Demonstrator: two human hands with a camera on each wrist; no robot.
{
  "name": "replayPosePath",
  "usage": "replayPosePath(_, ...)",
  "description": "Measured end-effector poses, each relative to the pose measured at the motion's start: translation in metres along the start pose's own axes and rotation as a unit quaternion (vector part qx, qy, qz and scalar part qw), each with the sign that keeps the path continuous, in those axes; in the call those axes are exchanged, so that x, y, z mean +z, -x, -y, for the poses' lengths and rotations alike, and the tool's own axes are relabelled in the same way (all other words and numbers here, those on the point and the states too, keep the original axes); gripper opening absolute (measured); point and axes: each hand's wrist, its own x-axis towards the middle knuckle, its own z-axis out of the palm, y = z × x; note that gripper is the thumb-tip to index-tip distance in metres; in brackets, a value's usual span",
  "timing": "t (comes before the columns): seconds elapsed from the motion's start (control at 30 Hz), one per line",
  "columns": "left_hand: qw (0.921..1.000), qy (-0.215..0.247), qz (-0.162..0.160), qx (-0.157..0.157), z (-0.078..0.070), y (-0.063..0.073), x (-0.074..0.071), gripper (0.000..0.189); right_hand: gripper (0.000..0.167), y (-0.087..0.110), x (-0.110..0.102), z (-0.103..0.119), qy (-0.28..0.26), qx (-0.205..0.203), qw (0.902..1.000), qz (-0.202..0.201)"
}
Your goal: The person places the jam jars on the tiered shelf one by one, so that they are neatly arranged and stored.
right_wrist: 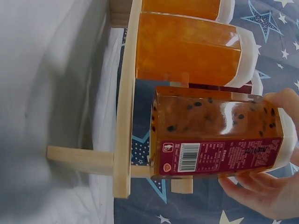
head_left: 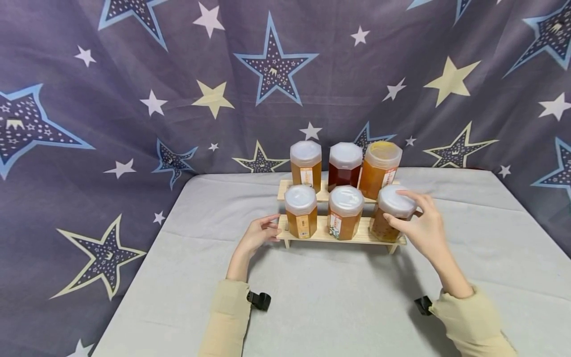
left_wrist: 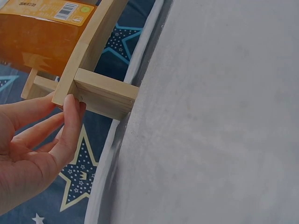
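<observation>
My right hand [head_left: 424, 223] grips a jar with dark seeds [right_wrist: 215, 130] near its white lid, thumb on one side and fingers on the other. In the right wrist view its maroon barcode label shows, and a gap lies between its base and the lower board. My left hand [head_left: 258, 235] pinches the left end of the two-tier wooden rack [left_wrist: 70, 81] at the front board's corner. Beside that hand stands an amber jar [head_left: 302, 220] with a yellow label. A second orange jar [head_left: 342, 223] stands mid-board, left of the seeded one.
On the upper tier stand an amber jar [head_left: 307, 171], a dark red jar [head_left: 343, 176] and an orange jar [head_left: 374, 181] with a yellowish lid. The rack sits on a grey cloth-covered table [head_left: 325, 307]. A star-patterned curtain [head_left: 178, 49] hangs behind.
</observation>
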Motion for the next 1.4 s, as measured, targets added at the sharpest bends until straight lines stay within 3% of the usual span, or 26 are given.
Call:
replayPosePath(0.7,1.0000,-0.005,-0.002,0.001,-0.004,0.004,0.002,0.050,0.051,0.000,0.017,-0.002,-0.001,0.002,0.9999,0.016)
replayPosePath(1.4,1.0000,-0.006,-0.005,-0.001,-0.005,0.004,0.002,0.050,0.052,0.002,0.021,-0.007,0.003,-0.008,0.9994,0.034)
